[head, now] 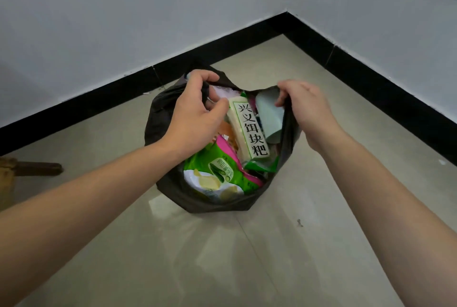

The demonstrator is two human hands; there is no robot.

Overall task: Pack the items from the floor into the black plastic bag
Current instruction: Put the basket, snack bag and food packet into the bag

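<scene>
While the black plastic bag (173,190) sits on the tiled floor (272,244) near the room's corner, the left hand (195,113) curls round its left rim and the right hand (306,108) pinches its right rim, holding the mouth open. Inside lie a white packet (247,131) with black characters, a green crisp bag (217,170) and a pale cup-like thing (269,113); black skirting (247,42) runs behind.

Open black plastic bag (170,190) upright near far corner of tiled floor (321,244), stuffed: green crisp packet (215,170), white lettered block pack (249,128), pale cylinder (269,115).
</scene>
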